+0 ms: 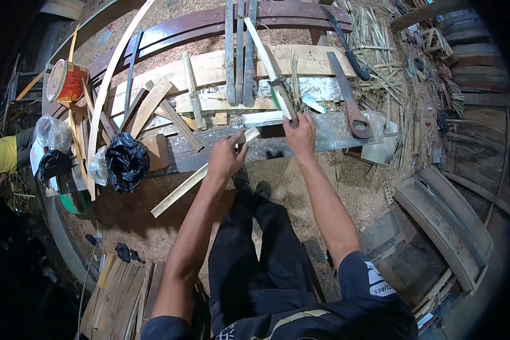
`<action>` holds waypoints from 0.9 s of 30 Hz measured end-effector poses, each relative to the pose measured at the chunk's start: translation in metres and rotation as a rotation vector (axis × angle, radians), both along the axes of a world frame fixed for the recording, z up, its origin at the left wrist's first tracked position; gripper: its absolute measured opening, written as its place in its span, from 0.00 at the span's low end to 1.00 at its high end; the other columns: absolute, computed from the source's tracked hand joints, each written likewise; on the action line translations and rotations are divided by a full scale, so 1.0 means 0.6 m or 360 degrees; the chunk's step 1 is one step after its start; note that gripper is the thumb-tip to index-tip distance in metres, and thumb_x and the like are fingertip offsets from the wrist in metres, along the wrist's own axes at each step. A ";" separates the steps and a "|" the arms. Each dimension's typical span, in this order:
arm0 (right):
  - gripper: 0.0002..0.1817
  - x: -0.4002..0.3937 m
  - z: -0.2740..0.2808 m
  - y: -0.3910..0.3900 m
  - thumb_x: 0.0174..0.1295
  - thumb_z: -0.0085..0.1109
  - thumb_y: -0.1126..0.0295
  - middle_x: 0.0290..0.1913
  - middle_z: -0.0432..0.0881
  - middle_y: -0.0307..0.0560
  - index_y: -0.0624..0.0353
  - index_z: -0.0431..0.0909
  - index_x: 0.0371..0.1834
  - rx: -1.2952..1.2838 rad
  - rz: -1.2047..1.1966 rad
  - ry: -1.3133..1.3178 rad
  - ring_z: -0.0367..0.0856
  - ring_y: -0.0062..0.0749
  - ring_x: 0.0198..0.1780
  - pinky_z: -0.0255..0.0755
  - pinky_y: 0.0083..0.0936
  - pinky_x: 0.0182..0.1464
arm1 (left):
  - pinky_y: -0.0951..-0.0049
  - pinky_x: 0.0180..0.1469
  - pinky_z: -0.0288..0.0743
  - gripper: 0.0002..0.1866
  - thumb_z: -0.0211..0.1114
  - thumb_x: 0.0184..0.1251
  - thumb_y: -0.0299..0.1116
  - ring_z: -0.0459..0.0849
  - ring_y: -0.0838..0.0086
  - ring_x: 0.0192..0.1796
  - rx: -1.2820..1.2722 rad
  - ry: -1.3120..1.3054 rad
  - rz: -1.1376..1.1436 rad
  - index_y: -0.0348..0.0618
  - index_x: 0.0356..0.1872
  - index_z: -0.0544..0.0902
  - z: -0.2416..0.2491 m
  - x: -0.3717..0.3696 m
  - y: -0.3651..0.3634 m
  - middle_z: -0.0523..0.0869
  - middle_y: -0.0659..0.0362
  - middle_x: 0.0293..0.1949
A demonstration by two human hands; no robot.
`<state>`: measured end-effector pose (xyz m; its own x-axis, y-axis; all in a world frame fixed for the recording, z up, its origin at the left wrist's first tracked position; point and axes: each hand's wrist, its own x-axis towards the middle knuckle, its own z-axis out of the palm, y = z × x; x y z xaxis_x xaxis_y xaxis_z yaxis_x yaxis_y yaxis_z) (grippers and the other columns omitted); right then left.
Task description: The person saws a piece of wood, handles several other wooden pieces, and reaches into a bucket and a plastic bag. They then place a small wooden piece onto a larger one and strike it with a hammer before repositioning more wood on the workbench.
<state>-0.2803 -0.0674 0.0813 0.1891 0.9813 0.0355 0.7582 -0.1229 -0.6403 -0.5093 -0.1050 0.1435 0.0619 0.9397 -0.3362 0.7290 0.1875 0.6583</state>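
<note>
My left hand (228, 154) is closed round a thin pale wood strip (181, 190), which slants from the bench edge down to the left. My right hand (300, 135) is closed on the lower end of a long light strip (262, 51) that points away across the bench, with a dark band around it. Between my hands, a short whitish piece (262, 118) lies on the bench edge. To the right of my right hand, a handsaw (357, 120) rests on the bench (198, 148).
A second, dark-handled saw (345, 42) lies at the back. On the left are a red can (68, 80), a black plastic bag (127, 161), loose boards and a person in yellow (4, 157). A curved wooden frame (442, 226) stands at right.
</note>
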 end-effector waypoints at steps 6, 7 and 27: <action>0.16 0.052 -0.015 0.017 0.64 0.68 0.63 0.41 0.80 0.61 0.68 0.82 0.42 0.0012 -0.0026 -0.0048 0.81 0.62 0.44 0.75 0.50 0.47 | 0.49 0.44 0.81 0.22 0.69 0.67 0.44 0.87 0.44 0.37 0.0039 0.0080 -0.0123 0.48 0.60 0.85 0.008 0.009 0.023 0.86 0.40 0.35; 0.17 0.057 -0.019 0.020 0.63 0.68 0.62 0.41 0.80 0.62 0.68 0.82 0.43 0.0052 -0.0031 -0.0030 0.81 0.61 0.43 0.75 0.50 0.47 | 0.49 0.44 0.81 0.22 0.69 0.67 0.44 0.87 0.44 0.38 0.0072 0.0089 -0.0166 0.48 0.60 0.85 0.003 0.010 0.027 0.86 0.41 0.36; 0.11 0.028 0.018 -0.007 0.68 0.72 0.64 0.25 0.77 0.28 0.58 0.87 0.45 -0.0929 0.0122 0.1544 0.66 0.11 0.19 0.56 0.16 0.20 | 0.56 0.58 0.73 0.28 0.69 0.57 0.43 0.85 0.58 0.46 0.0379 0.0154 -0.1185 0.53 0.62 0.86 -0.035 0.022 0.137 0.86 0.54 0.38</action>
